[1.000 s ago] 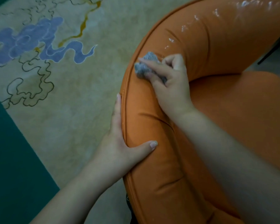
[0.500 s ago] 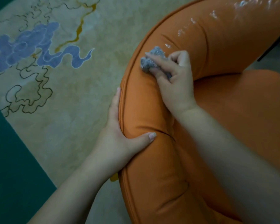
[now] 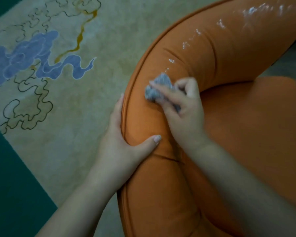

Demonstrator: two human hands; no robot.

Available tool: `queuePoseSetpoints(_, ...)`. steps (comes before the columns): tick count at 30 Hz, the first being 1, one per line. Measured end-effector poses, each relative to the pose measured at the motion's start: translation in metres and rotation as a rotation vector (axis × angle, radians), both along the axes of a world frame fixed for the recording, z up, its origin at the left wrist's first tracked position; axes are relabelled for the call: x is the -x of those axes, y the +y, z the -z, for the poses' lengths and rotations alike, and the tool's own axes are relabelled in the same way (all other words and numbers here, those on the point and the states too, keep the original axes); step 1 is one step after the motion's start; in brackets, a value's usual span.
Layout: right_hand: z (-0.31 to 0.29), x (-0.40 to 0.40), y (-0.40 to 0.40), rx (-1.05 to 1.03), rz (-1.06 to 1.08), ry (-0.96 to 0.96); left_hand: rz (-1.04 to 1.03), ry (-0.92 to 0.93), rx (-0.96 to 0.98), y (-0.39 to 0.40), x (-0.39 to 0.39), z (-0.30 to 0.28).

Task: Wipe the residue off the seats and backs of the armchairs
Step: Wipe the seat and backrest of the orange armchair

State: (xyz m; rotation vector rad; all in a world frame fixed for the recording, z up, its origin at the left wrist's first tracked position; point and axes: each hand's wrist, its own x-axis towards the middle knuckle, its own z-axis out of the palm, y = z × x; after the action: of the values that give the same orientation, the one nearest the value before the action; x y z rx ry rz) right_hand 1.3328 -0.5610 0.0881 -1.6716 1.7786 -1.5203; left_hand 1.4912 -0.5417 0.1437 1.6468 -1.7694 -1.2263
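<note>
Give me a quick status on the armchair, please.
Right hand grips cloth on backrest. Left hand braces rim. Residue ahead; nothing blocking.

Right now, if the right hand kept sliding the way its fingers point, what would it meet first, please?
The right hand points toward the backrest's outer piped edge, so that comes first, then the rug below; depth is unclear.
</note>
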Motion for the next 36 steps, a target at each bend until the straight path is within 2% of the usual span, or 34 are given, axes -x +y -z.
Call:
queuePoseSetpoints(3,0.006,-0.001,0.024,-0.033,-0.067,-0.036,0.007,-0.021,-0.005,-0.017,0.004,0.004)
queuePoseSetpoints(7,-0.006,0.020,-0.031,-0.019,0.017,0.081,0.045,-0.012,0.003,-0.052,0.017,0.004)
queuePoseSetpoints(10,-0.007,0.023,-0.049,-0.009,0.060,0.040,0.068,0.028,0.007,-0.062,0.019,0.007)
queuePoseSetpoints(15,0.003,0.001,0.006,-0.031,-0.080,0.012,0.068,0.093,-0.007,-0.057,0.016,0.008)
queuePoseSetpoints(17,0.002,0.001,0.007,-0.022,-0.120,0.062,0.072,0.125,-0.017,-0.058,0.015,0.009)
queuePoseSetpoints(20,-0.005,0.014,-0.026,-0.001,-0.040,0.155,0.080,0.156,-0.030,-0.058,0.014,0.010)
queuePoseSetpoints(23,-0.005,0.013,-0.035,-0.025,0.047,0.061,0.081,0.165,-0.020,-0.058,0.011,0.011)
queuePoseSetpoints(28,0.006,-0.004,0.012,-0.053,-0.050,0.012,0.065,0.215,-0.029,-0.056,0.010,0.013)
queuePoseSetpoints(30,0.002,0.002,-0.003,-0.043,-0.049,0.041,0.068,0.215,-0.014,-0.057,0.009,0.014)
queuePoseSetpoints(32,-0.002,0.011,-0.032,-0.028,0.043,0.050,0.076,0.204,-0.008,-0.058,0.008,0.015)
queuePoseSetpoints(34,-0.005,0.018,-0.055,-0.031,0.143,-0.029,0.067,0.199,-0.011,-0.058,0.007,0.016)
queuePoseSetpoints(36,-0.003,0.014,-0.047,-0.027,0.146,-0.065,0.065,0.195,-0.021,-0.056,0.008,0.016)
